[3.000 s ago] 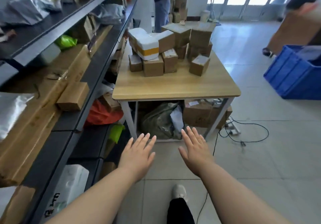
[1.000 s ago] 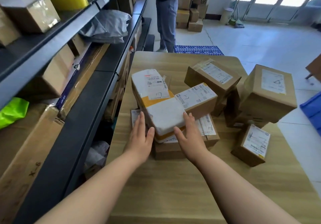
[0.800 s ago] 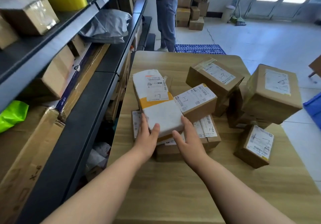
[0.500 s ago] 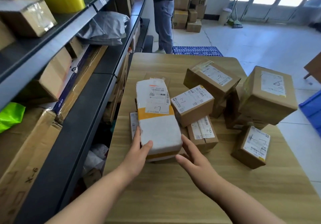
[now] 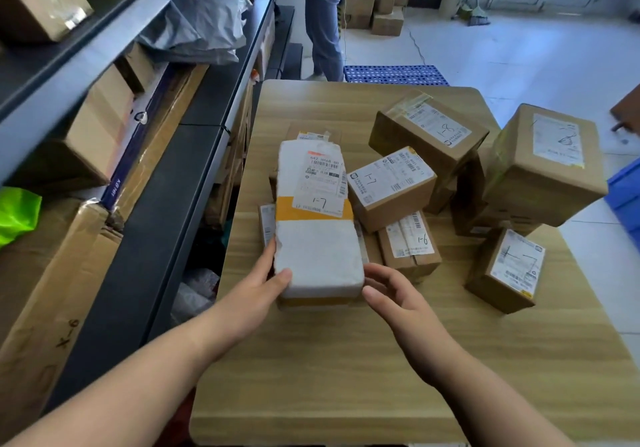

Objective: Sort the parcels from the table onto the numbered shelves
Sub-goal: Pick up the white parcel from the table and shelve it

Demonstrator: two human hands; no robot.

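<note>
A long white foam-wrapped parcel (image 5: 317, 224) with yellow tape and a label marked 1-7 lies on top of lower boxes on the wooden table (image 5: 339, 370). My left hand (image 5: 258, 290) grips its near left corner, thumb on top. My right hand (image 5: 391, 294) hovers at its near right corner, fingers apart, just off the parcel. To the right sit brown boxes marked 1-7 (image 5: 391, 186), 1-6 (image 5: 408, 242) and 1-8 (image 5: 427, 136). The dark shelves (image 5: 166, 211) run along the left.
A large brown box (image 5: 545, 162) and a smaller one (image 5: 507, 270) stand on the table's right. The shelves hold cartons, a grey bag (image 5: 197, 27) and a green bag (image 5: 17, 212). A person (image 5: 323, 20) stands beyond the table. A blue crate (image 5: 627, 193) sits at the right edge.
I walked up to the table and reached the pile. The white parcel has been turned and pulled toward me. My right hand has slid off it to the near corner.
</note>
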